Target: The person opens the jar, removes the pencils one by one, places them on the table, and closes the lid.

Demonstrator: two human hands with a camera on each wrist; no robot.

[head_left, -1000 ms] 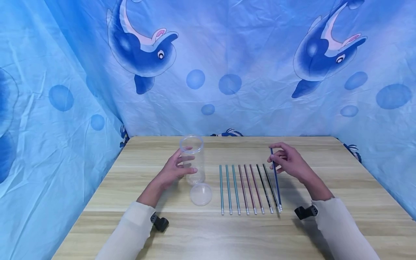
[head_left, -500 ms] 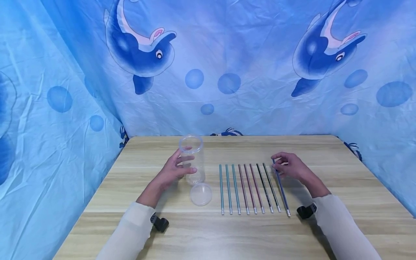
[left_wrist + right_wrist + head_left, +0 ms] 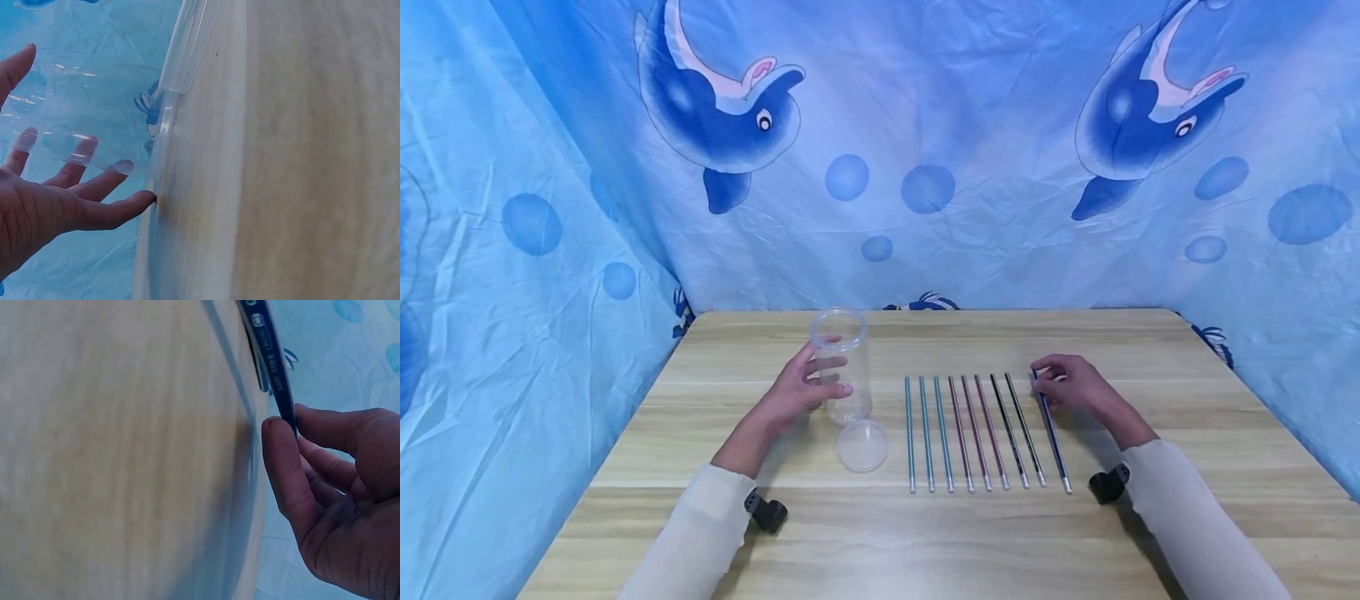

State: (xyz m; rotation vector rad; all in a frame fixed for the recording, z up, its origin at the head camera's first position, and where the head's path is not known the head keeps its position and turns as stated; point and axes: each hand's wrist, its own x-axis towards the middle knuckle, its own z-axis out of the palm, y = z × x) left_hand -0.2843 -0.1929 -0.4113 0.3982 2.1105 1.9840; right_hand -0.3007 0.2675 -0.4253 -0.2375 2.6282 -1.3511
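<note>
A tall clear plastic jar stands open-topped at the left of the row of pencils. My left hand holds its side, fingers behind it and thumb in front; in the left wrist view the fingertips show through the jar's wall. Just in front lies a round clear lid. My right hand pinches the far end of a dark blue pencil between thumb and index finger, low over the table at the row's right end. White lettering shows on this pencil in the right wrist view.
Side by side, with eraser ends toward me, lie three teal pencils, three dark red pencils and two black pencils. The wooden table ends at a blue dolphin-print cloth behind and on both sides.
My right hand has lowered the dark blue pencil and brought it toward me and to the right, apart from the black ones. The left hand stays on the jar.
</note>
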